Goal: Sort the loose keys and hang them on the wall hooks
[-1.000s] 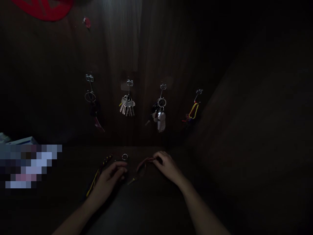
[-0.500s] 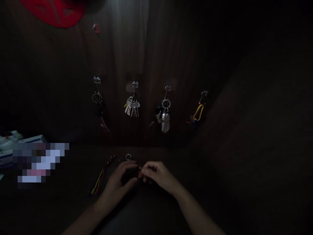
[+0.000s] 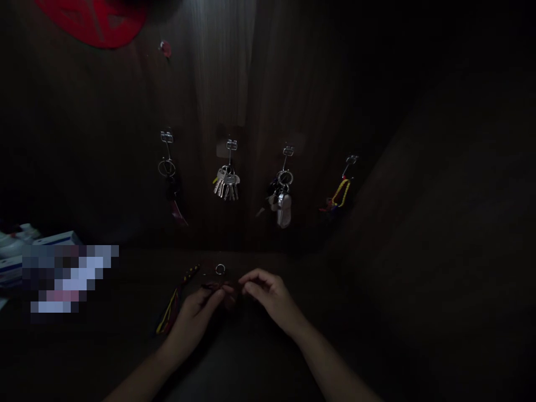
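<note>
My left hand is closed in a pinch at a small dark reddish thing, too dim to make out. To its right, my right hand has thumb and forefinger pressed together, its fingertips a short way from the left ones. Whatever lies between them is too small and dark to name. Just beyond my left fingers a silver metal ring rests on the dark surface. Left of that hand lies a multicoloured braided cord with yellow, red and blue strands.
Four metal hooks on the dark wooden panel carry a ring with a tag, a bunch of keys, keys with a silver fob and a yellow cord loop. Boxes stand at the left.
My left hand has drawn back leftward and its fingers have closed on the small reddish thing. The right hand has shifted slightly upward, its fingertips now apart from that thing.
</note>
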Motion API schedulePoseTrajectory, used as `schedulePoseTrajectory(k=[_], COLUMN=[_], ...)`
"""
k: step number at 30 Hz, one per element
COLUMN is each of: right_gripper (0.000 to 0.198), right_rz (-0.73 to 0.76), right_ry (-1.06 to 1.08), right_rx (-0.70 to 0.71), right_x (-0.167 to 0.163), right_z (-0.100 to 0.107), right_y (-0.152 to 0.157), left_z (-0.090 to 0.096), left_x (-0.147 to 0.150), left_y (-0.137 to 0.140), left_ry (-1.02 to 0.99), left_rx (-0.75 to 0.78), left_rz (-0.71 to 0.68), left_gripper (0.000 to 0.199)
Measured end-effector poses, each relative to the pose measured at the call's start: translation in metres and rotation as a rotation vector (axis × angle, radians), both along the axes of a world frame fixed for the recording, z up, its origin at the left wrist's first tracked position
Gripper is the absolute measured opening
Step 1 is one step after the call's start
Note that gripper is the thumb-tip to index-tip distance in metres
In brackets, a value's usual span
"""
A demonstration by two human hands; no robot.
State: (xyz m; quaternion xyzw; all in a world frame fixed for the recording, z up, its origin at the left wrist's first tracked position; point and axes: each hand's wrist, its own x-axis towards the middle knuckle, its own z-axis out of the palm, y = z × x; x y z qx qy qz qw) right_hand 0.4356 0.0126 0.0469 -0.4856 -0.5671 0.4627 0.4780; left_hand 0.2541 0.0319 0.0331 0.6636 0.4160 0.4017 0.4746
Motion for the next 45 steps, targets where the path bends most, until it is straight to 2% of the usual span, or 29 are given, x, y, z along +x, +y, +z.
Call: schedulePoseTrajectory(k=[2, 7, 10, 15, 18, 23, 27, 30, 37, 41, 45], right_gripper=[0.02, 0.036, 0.033, 0.032, 0.037, 0.033, 0.027, 0.024, 0.021, 0.02, 0.025], right_rz=[-0.02, 0.169, 0.193, 0.262, 0.227, 0.079, -0.088, -0.241, -0.644, -0.719, -0.74], right_ry=[0.004, 0.089, 0.056, 0.152, 0.152, 0.153, 0.219, 0.291, 0.384, 0.362, 0.354], right_rx=[-0.003, -0.075, -0.113, -0.212, -0.233, -0.141, -0.029, 0.096, 0.461, 0.582, 0.631], right_x=[-0.001, -0.009, -0.014, -0.017, -0.016, -0.006, 0.012, 0.031, 0.086, 0.11, 0.126], right_z=[-0.004, -0.014, -0.015, -0.013, -0.012, -0.002, 0.014, 0.03, 0.09, 0.123, 0.141], right_y=[0.001, 0.001, 0.0, -0.002, -0.002, -0.001, 0.001, 0.0, -0.002, 0.01, 0.031], left_z=[0.0, 0.002, 0.004, 0.006, 0.007, 0.009, 0.007, 0.005, -0.005, -0.007, -0.005], left_x=[0.0, -0.002, -0.005, -0.008, -0.008, -0.01, -0.012, -0.011, -0.005, -0.004, -0.006], left_y=[0.0, 0.001, 0.002, 0.005, 0.005, 0.005, 0.007, 0.007, 0.006, 0.007, 0.004], left_ry=[0.008, 0.007, 0.0, -0.005, -0.013, 0.048, 0.108, 0.155, 0.264, 0.298, 0.296], left_rx=[0.012, 0.058, 0.099, 0.111, 0.086, 0.05, 0.036, 0.024, 0.003, -0.008, -0.013], left_rz=[0.025, 0.069, 0.1, 0.114, 0.097, 0.144, 0.159, 0.087, -0.084, -0.106, -0.123], left_gripper=[0.026, 0.022, 0.019, 0.019, 0.02, 0.023, 0.027, 0.025, 0.024, 0.026, 0.028])
